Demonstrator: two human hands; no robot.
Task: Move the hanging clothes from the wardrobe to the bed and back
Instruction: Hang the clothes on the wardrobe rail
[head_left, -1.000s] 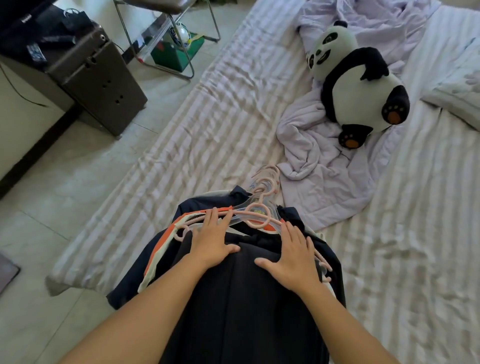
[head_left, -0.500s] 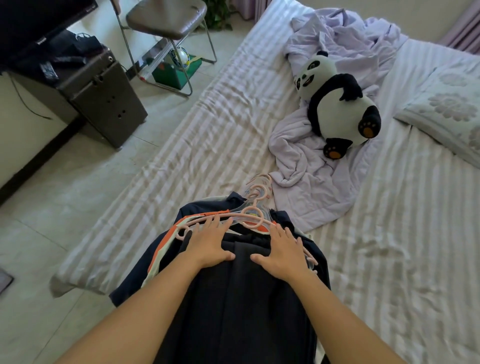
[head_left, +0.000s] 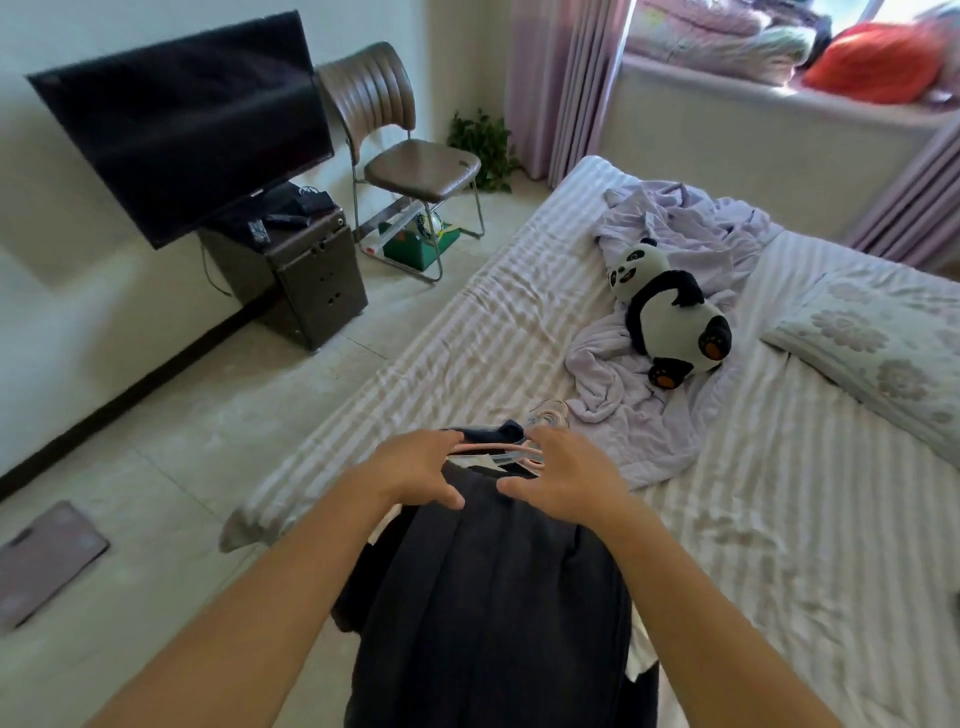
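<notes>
Fingers: on both hands they are spread and lightly bent, nothing being pinched; the left hand (head_left: 415, 470) and right hand (head_left: 566, 480) are held just above the top of the clothes pile, and whether the tips touch the fabric cannot be told.
Clothes: a stack of dark garments (head_left: 493, 597) is laid across the near edge of the bed (head_left: 779, 519), the lower part hanging over the side toward the floor; it is judged to have been set down there so that the hangers stay together for the return to the wardrobe.
Hangers: pale pink plastic hangers (head_left: 519, 454) are bunched at the far end of the pile, their curved hooks pointing up the bed, between and just beyond the two hands.
Fabric: the top garment is seen as a matte, dark navy or charcoal cloth with long vertical folds; a strip of white cloth is exposed at its right edge.
Bed surface: a striped pale sheet, wrinkled and soft, is given as support, so the pile is likely to sag.
Nearby: a crumpled lilac blanket (head_left: 649, 415) lies just beside the hooks, and a plush panda (head_left: 670, 317) rests on it, apart from the clothes.
Wardrobe: not in view.
Stage: the bed placement is judged complete or nearly so.
</notes>
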